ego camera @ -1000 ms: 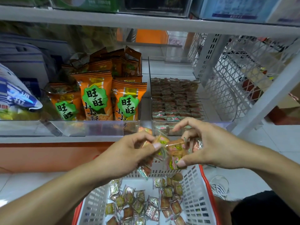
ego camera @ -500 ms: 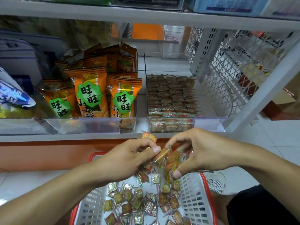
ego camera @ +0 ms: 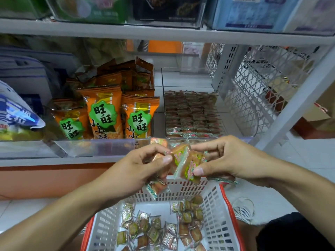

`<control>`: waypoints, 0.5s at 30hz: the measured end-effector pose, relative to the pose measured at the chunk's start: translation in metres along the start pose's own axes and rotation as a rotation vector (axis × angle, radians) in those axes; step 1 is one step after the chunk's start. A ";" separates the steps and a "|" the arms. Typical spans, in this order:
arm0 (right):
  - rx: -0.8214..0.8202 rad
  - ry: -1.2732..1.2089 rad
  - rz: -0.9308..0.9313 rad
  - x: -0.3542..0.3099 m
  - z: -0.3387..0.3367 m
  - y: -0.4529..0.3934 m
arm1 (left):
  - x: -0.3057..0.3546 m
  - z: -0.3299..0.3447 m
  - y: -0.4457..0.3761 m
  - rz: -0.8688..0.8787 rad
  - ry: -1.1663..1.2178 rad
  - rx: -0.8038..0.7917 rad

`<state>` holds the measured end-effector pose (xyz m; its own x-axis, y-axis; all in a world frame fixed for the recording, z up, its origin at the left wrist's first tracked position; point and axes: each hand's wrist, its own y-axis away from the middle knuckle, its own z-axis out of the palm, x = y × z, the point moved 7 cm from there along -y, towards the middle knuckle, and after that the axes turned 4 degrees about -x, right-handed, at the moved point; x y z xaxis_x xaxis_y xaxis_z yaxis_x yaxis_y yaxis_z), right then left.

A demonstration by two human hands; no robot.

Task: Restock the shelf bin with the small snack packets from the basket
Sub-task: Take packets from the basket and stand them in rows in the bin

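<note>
While both the left hand [ego camera: 137,171] and right hand [ego camera: 230,158] pinch snack packets [ego camera: 184,163], they hover above the basket [ego camera: 213,211] rim.

The basket [ego camera: 216,217] is white lattice with a red rim; the snack packets [ego camera: 184,163] are clear, printed green and pink; the bags [ego camera: 104,113] are orange.

Two hands [ego camera: 183,165], one basket [ego camera: 213,211], perhaps thirty packets [ego camera: 155,227]
</note>
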<state>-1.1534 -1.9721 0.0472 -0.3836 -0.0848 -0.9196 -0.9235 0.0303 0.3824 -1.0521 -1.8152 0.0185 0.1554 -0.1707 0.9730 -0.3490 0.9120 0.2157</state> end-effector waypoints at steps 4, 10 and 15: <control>-0.003 0.153 0.057 0.008 -0.004 0.000 | -0.001 0.005 -0.001 0.017 -0.047 -0.017; -0.146 0.100 0.035 0.012 0.014 -0.001 | -0.012 0.007 -0.003 -0.013 -0.128 -0.031; -0.087 0.125 0.028 0.014 0.016 -0.002 | -0.015 0.007 -0.004 0.000 -0.174 -0.014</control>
<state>-1.1566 -1.9576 0.0318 -0.4005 -0.2084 -0.8923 -0.9065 -0.0520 0.4190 -1.0597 -1.8195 0.0036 -0.0069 -0.2316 0.9728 -0.3356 0.9169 0.2159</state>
